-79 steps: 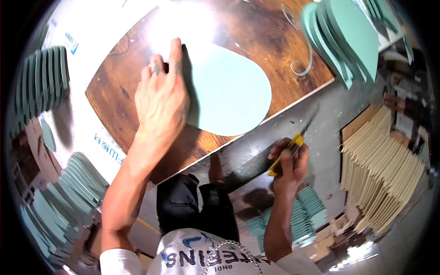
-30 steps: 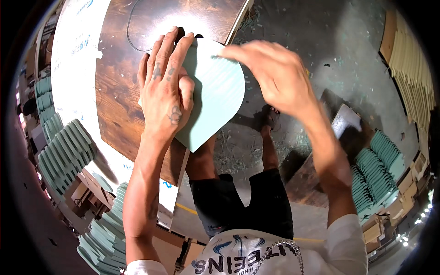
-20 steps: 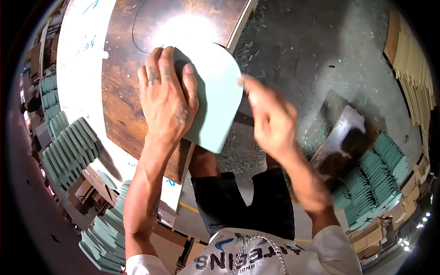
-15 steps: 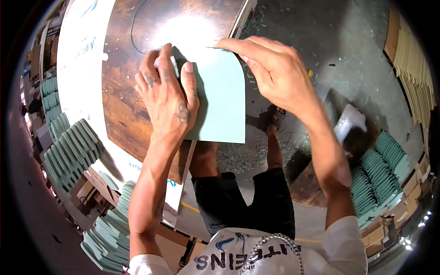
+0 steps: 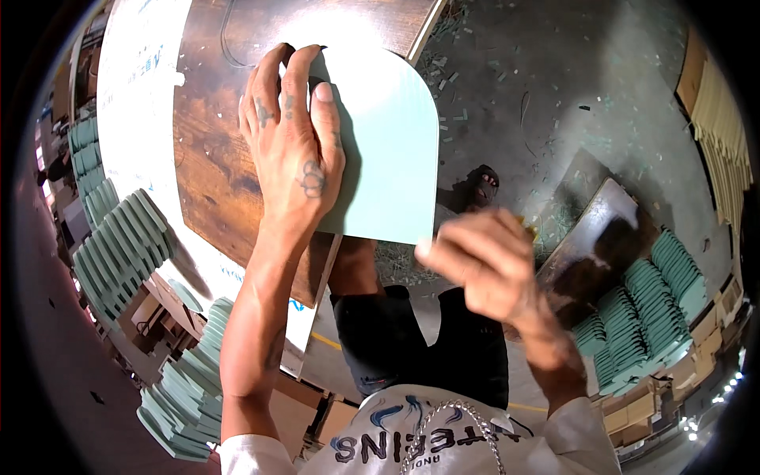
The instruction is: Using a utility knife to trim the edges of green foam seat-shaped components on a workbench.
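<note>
A flat pale green panel (image 5: pixel 388 158) with one rounded far corner lies on the brown wood-grain table, its right part sticking out past the table edge. My left hand (image 5: pixel 293 150) rests on the panel's left side, fingers stretched forward and thumb apart; what lies under the fingers is hidden. My right hand (image 5: pixel 491 269) is at the panel's near right corner, thumb and fingertips pressed together there. It is smeared by motion, and whatever is between the fingertips cannot be made out.
The wood-grain table (image 5: pixel 214 150) bears a dark cord and white sheeting (image 5: pixel 134 103). Stacks of green panels (image 5: pixel 127 253) stand at left, and more green stacks (image 5: pixel 641 317) at right, near a board (image 5: pixel 582 229). Green scraps litter the floor (image 5: pixel 507 95). Yellowish stacked sheets (image 5: pixel 720 134) stand far right.
My right hand has swept from the panel's far edge down its right side to the near corner. The panel has turned slightly, with my left hand still on it.
</note>
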A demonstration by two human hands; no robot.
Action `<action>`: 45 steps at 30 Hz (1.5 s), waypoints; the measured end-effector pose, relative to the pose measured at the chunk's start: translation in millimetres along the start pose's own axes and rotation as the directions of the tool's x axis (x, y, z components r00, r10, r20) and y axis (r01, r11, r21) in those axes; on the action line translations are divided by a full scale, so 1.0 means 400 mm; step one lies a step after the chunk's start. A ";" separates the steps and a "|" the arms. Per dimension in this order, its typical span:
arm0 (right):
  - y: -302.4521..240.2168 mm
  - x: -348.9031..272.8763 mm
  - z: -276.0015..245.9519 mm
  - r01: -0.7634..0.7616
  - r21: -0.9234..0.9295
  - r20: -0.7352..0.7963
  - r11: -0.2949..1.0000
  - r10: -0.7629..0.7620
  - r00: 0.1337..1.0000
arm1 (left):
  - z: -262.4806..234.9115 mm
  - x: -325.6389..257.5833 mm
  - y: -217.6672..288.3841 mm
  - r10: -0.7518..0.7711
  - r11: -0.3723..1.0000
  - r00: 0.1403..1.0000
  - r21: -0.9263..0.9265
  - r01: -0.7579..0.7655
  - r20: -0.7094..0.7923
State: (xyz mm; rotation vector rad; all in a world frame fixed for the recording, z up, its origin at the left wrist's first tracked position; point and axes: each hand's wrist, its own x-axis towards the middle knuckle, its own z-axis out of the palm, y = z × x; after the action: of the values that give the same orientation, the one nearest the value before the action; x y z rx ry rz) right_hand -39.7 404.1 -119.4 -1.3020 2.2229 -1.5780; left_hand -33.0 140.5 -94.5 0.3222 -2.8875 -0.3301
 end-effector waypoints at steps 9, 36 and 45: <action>0.044 0.107 0.000 0.075 -0.221 0.029 0.973 -0.070 0.997 | -0.003 -0.001 -0.014 0.016 1.000 1.000 0.013 -0.015 -0.027; -0.023 0.238 -0.127 -0.243 -0.244 0.556 0.939 0.341 0.758 | 0.009 -0.012 -0.028 -0.060 0.984 0.990 -0.177 0.037 -0.128; -0.085 0.036 -0.110 0.146 -0.073 0.569 0.987 -0.079 0.818 | 0.005 -0.008 -0.019 -0.091 0.973 0.995 -0.217 0.080 -0.041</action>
State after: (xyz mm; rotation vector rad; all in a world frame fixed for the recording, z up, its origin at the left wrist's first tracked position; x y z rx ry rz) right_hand -53.0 422.6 -66.5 -1.6884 1.8963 -0.9158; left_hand -29.1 134.5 -98.6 0.4113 -2.7598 -0.6343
